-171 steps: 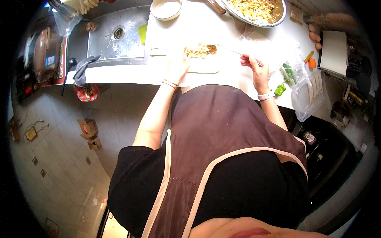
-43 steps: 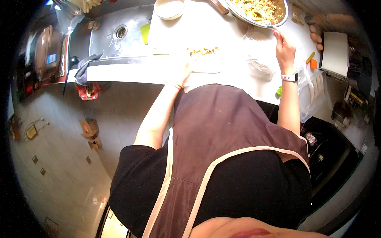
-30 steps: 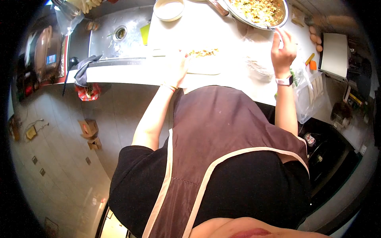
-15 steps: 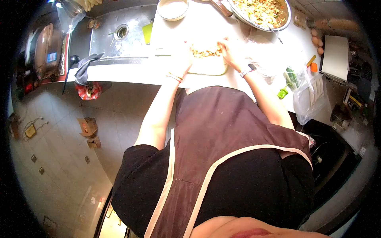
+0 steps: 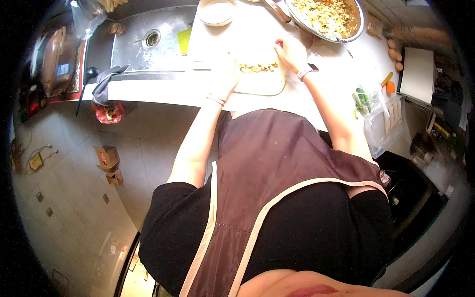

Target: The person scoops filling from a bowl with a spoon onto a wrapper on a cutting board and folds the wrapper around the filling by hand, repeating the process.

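A strip of chopped, mixed filling [image 5: 258, 68] in orange, green and pale bits lies on a white surface between my two hands. Whatever is under the filling is lost in glare. My left hand [image 5: 226, 72] is at the left end of the strip, its fingers washed out by the bright light. My right hand [image 5: 293, 51] is raised just above the right end, with thumb and fingers curled together in a pinch. I cannot make out what is in it. Nearest me, a board with a thin green edge [image 5: 262, 94] lies under the filling.
A metal bowl [image 5: 359, 24] of chopped filling stands at the back right, near a brown handle [image 5: 277, 11]. A white bowl [image 5: 216, 24] is left of it. The sink [image 5: 128, 42] lies left. Eggs [image 5: 392, 49], greens [image 5: 362, 99] and a clear plastic box [image 5: 383, 131] are right.
My right hand has lifted away from the strip of filling, toward the back right, turning at the wrist. My left hand stays almost in place.
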